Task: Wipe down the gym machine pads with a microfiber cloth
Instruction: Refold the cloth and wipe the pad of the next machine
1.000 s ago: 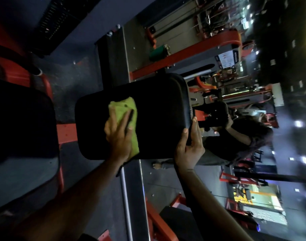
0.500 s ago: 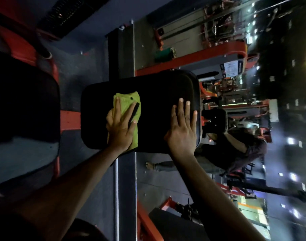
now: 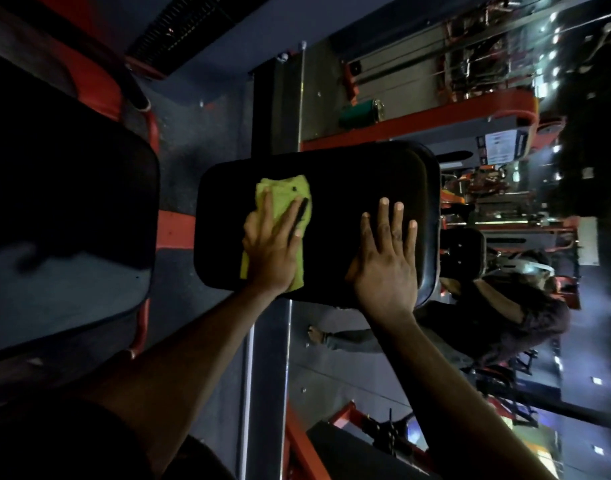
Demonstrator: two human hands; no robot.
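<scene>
Though half hidden, cloth under flat left hand, right hand spread on pad

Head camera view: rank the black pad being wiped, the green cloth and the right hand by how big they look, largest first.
1. Black pad, by far the largest.
2. Right hand.
3. Green cloth, though the left hand covers part of it, so second and third place are unsure.

Soft yellow-green microfibre cloth, smooth matt black padded vinyl pad, glossy red-painted metal frame
</scene>
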